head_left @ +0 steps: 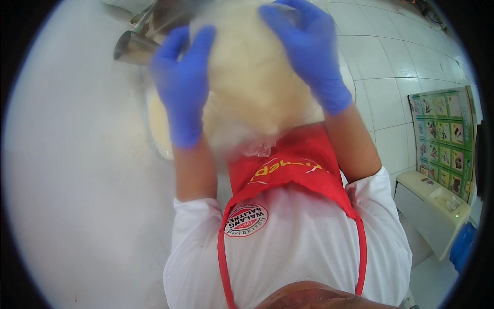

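Both my hands wear blue gloves and clasp a big pale cream lump of dough in a clear plastic bag (254, 77), held up close in front of my chest. My left hand (181, 82) grips its left side with fingers spread upward. My right hand (311, 51) wraps over its upper right side. The bag's gathered end hangs at the bottom, just above my red apron (293, 165). More pale dough (157, 126) lies below the bag on the white floured table (77, 170).
A shiny metal cup (135, 48) lies on its side at the table's far edge, beside other metal parts. White floor tiles (391, 87) spread to the right. A white machine (432, 206) and a green picture board (445, 134) stand at the right edge.
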`<action>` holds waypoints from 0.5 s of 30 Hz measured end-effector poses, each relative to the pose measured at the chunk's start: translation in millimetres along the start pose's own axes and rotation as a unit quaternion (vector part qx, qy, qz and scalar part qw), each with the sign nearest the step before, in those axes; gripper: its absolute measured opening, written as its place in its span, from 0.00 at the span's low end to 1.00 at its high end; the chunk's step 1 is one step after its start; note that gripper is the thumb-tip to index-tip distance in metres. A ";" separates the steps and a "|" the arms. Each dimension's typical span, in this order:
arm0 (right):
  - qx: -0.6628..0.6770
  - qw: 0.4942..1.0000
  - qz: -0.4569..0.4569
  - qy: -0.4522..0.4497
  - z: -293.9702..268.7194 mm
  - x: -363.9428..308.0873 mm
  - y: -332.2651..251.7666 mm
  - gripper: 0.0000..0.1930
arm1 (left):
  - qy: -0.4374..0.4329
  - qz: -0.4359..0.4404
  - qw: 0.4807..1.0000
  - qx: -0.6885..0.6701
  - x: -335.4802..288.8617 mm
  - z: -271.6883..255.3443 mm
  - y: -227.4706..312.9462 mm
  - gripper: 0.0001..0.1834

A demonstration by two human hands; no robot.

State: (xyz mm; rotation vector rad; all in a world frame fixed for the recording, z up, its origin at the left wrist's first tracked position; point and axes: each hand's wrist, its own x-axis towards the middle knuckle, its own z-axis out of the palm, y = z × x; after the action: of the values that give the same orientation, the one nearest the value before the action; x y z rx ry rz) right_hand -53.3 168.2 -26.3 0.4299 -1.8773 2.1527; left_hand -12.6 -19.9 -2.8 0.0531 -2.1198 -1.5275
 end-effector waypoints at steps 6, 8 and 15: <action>0.091 0.991 0.004 0.102 -26.0 1.2 10.6 0.05 | 0.066 -0.009 0.998 -0.024 6.3 -19.6 -2.2 0.15; 0.088 0.994 0.039 0.059 -31.5 -1.4 11.5 0.04 | 0.037 -0.020 0.998 -0.038 8.2 -21.0 2.2 0.15; -0.016 0.990 0.116 -0.075 -48.9 -13.8 20.2 0.16 | -0.091 -0.068 0.993 -0.016 7.3 -23.2 2.4 0.22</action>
State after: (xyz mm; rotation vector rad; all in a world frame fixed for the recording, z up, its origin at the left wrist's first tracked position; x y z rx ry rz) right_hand -50.9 214.0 -56.2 0.3936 -2.1355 2.2896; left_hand -8.3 -41.7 7.5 0.0478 -2.2726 -1.7028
